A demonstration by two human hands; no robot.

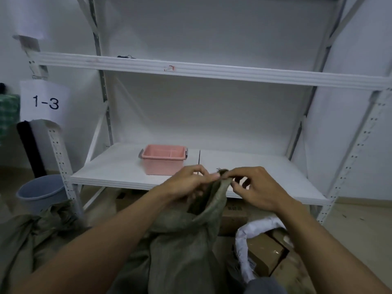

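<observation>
A large olive-green woven sack (186, 247) stands on the floor in front of me, its mouth gathered up at chest height. My left hand (186, 183) pinches the top edge of the sack from the left. My right hand (256, 187) pinches the same bunched edge from the right, thumb and forefinger closed on the frayed tip. Both hands meet just in front of the lower shelf's front edge. The sack's contents are hidden.
A white metal shelving rack (212, 71) faces me; its lower shelf (110, 168) holds a pink plastic bin (163, 160). A grey bucket (40, 194) and another green sack (31, 236) lie at left. Cardboard boxes (265, 253) and white wrapping (244, 247) sit at right. A "1-3" label (45, 101) hangs at left.
</observation>
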